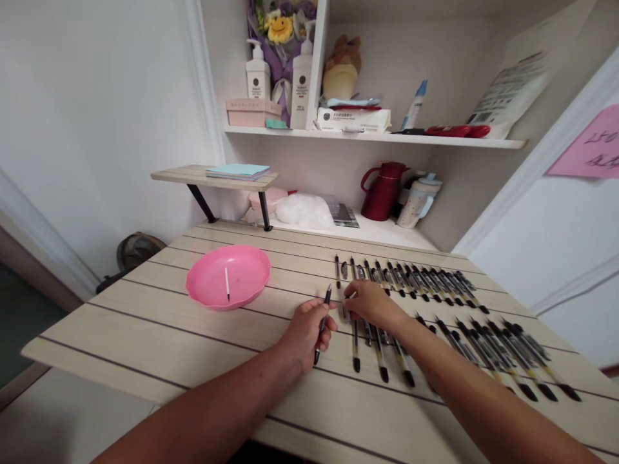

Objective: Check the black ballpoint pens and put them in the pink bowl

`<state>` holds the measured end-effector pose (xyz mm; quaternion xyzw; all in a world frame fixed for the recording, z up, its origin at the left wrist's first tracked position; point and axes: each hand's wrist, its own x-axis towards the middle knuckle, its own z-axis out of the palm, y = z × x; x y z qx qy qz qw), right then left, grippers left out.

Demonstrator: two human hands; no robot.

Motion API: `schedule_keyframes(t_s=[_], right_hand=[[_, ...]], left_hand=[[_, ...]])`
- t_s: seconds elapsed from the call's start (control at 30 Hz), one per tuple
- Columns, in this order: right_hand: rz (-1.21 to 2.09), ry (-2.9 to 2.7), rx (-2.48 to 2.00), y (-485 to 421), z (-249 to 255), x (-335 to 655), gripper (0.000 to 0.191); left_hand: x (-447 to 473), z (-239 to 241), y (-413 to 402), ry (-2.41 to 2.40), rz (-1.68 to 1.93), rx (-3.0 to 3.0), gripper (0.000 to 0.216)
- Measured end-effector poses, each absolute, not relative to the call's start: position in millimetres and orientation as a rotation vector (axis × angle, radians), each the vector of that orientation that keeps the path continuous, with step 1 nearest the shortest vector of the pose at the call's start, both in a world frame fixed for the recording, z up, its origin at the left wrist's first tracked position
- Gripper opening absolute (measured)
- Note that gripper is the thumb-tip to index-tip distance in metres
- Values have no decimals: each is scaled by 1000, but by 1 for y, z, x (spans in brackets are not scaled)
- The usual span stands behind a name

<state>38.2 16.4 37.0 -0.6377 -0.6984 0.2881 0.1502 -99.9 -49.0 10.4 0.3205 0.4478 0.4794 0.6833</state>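
Observation:
My left hand (305,332) is closed around a black pen (327,296), its tip pointing up and away from me. Just to its right, my right hand (374,303) pinches a small dark pen cap (345,312) low over the table; the fingers partly cover it. Beneath and beside that hand lies the near row of black pens (381,361), with caps between them. Farther back is a second row of pens (425,281) and caps, side by side. My right forearm hides part of the near row.
A pink scalloped plate (203,274) with a white pen refill (227,283) on it sits at the left of the slatted wooden table (159,309). Behind are a small raised shelf (178,174) with papers, a white plastic bag (304,211), a red jug (384,192) and a tumbler (420,201).

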Motion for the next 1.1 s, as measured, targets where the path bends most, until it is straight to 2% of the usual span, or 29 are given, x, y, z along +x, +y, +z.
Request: schedule_keyframes(t_s=[0.17, 0.4, 0.47, 0.67, 1.1], right_hand=[[609, -2230, -1856, 14, 33, 28, 16], [504, -2268, -1734, 12, 44, 32, 16], [606, -2127, -1693, 10, 49, 35, 18], [1212, -1465, -1492, -7, 48, 23, 30], [1537, -1035, -1191, -12, 38, 14, 29]], left_hand=[[-100, 10, -48, 1012, 1072, 726, 28], [-100, 10, -48, 1007, 1075, 732, 27], [-99, 11, -49, 1002, 1075, 737, 29], [-96, 11, -50, 974, 1071, 800, 23], [-99, 11, -51, 826, 1044, 779, 25]])
